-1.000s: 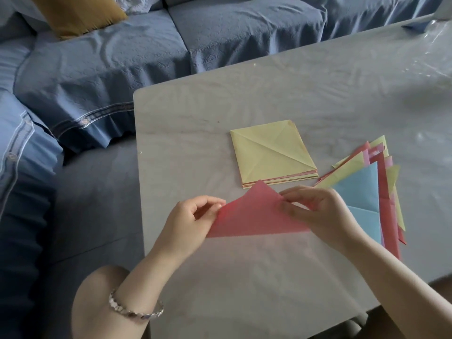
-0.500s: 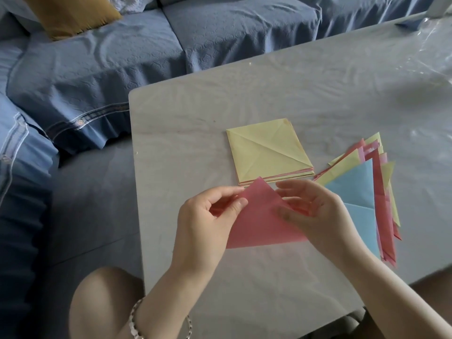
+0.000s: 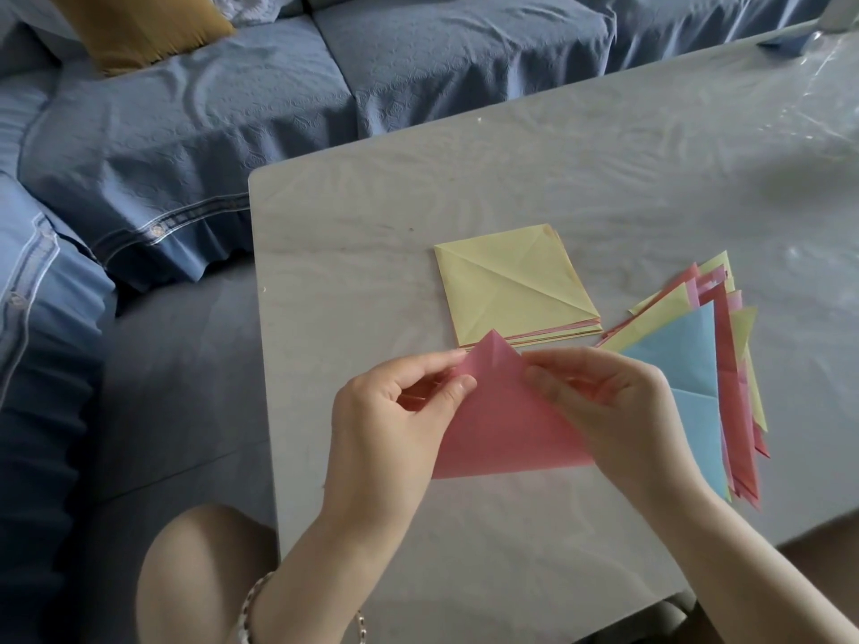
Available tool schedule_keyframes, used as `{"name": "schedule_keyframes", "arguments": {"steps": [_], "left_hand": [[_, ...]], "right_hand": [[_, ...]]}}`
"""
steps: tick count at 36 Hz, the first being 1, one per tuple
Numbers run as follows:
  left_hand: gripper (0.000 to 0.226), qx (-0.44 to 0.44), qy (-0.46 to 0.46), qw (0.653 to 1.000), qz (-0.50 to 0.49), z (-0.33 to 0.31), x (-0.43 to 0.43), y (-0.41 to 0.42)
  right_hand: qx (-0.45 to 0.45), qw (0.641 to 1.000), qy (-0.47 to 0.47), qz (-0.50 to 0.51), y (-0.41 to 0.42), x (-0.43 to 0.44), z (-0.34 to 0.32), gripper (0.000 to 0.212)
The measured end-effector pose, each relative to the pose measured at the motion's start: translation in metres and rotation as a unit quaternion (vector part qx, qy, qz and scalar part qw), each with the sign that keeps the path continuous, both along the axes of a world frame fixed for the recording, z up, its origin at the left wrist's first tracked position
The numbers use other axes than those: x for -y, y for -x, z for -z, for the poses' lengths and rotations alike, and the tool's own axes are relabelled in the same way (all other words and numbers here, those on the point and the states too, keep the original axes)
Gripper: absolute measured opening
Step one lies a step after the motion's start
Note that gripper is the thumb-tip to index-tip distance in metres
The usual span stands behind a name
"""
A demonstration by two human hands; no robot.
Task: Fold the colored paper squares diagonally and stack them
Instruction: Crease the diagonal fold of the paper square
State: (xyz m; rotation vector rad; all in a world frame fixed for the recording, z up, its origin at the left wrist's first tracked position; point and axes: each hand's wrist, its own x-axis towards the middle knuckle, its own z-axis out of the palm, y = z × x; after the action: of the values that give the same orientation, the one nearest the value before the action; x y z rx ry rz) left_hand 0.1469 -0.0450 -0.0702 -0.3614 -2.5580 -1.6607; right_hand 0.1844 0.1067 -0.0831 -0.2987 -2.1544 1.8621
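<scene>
1. Right, dead centre of the frame: the pink paper (image 3: 502, 425) stood as a folded triangle, tip pointing up the frame, long edge toward the bottom. I could not tell whether that edge touched the tabletop (image 3: 372, 225).
2. The left hand (image 3: 395, 411) had its grip pinching the triangle's left slope near the tip, with the thumb on the near face.
3. The right hand (image 3: 613, 411) mirrored it, grip pinching the right slope, fingers curled over the sheet. Both hands sat high on the paper, probably to square the corners before the crease was set.
4. Just above, the stack of squares (image 3: 511, 285) lay flat, yellow on top and pink edges showing beneath. The triangle's tip overlapped its lower edge in the picture, so the next sheet was within easy reach.
5. At the right of the frame, the fanned pile of triangles (image 3: 688, 378) showed blue on top, just beside the right hand. By my read that made for a short drop.
6. My call was corners matched and crease next, with plenty of squares left.
7. A blue sofa (image 3: 418, 62) and a mustard cushion (image 3: 139, 25) filled the top, and a bracelet (image 3: 253, 601) showed at the bottom.
</scene>
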Motion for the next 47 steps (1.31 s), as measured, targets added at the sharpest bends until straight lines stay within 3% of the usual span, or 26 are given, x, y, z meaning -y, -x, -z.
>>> {"name": "schedule_keyframes", "arguments": {"steps": [47], "left_hand": [[0.029,0.054,-0.027,0.998,-0.002,-0.0012,0.0026,-0.0044]], "right_hand": [[0.037,0.998,-0.054,-0.020,-0.0006,-0.0008,-0.0028,0.036]]}}
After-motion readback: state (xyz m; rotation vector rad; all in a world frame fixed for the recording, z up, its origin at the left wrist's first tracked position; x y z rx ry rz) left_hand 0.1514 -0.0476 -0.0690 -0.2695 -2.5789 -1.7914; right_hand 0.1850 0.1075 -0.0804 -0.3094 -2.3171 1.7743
